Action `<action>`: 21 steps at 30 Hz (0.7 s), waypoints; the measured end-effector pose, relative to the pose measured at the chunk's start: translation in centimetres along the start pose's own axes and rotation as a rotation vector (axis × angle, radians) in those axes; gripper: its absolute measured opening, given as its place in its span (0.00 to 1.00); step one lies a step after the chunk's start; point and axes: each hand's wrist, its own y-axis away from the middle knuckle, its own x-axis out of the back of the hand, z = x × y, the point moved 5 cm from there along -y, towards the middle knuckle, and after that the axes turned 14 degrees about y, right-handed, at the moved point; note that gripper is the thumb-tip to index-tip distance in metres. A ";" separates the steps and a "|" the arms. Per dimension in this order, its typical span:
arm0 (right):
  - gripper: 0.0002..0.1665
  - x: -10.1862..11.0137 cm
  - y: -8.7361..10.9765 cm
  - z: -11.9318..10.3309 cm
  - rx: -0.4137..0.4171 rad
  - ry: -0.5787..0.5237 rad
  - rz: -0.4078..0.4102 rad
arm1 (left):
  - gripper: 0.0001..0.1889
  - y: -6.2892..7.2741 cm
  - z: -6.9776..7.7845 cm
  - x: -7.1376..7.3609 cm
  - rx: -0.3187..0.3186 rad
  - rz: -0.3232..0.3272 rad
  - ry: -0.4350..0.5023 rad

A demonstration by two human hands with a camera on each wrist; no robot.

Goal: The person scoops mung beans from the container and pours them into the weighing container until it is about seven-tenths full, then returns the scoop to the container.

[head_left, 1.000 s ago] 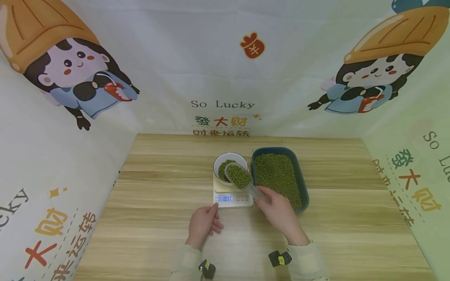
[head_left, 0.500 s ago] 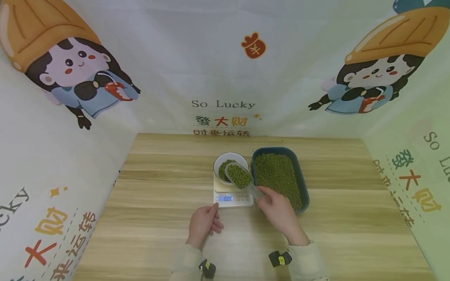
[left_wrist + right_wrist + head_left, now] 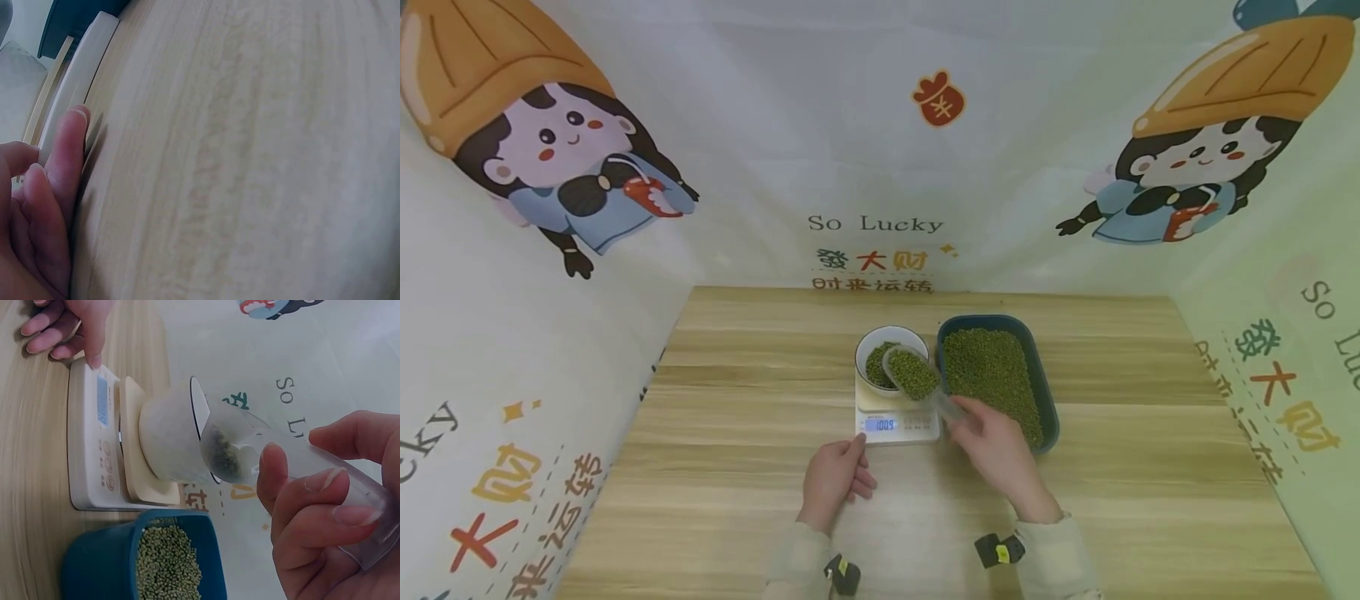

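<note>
My right hand (image 3: 992, 446) grips the handle of a clear plastic scoop (image 3: 250, 440) filled with green mung beans (image 3: 913, 373). The scoop's mouth overlaps the right rim of a white bowl (image 3: 867, 340), which holds more beans. Under the bowl is a white kitchen scale (image 3: 910, 430), its display (image 3: 881, 425) reading about 100.9. At the scale's front left corner, my left hand (image 3: 833, 475) touches the edge with its thumb; the other fingers hang loosely curled below. The right wrist view shows thumb and fingers wrapped round the scoop handle.
A dark blue tub (image 3: 1051, 400) of mung beans stands just right of the scale, close to my right forearm. Around the wooden table (image 3: 737, 400) hang printed cloth walls (image 3: 760, 167).
The display has dropped from about 107.1 to 100.9. The scoop has shifted slightly right and tilted a little, still over the bowl's rim. My left hand stays in place.
</note>
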 end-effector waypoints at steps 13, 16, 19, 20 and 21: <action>0.23 2.1 -1.2 0.0 0.028 0.119 0.072 | 0.29 0.1 0.0 0.0 0.012 0.003 0.006; 0.24 2.3 -1.4 0.0 0.025 0.129 0.054 | 0.29 0.1 0.1 0.0 0.008 0.004 0.003; 0.24 2.3 -1.6 0.1 0.017 0.129 0.039 | 0.29 0.0 0.1 0.0 0.016 0.009 0.000; 0.25 2.3 -1.7 0.1 0.018 0.130 0.036 | 0.29 0.0 0.1 0.0 0.017 0.009 -0.001; 0.25 2.4 -1.7 0.1 0.018 0.128 0.036 | 0.29 0.0 0.1 0.0 0.015 0.007 -0.003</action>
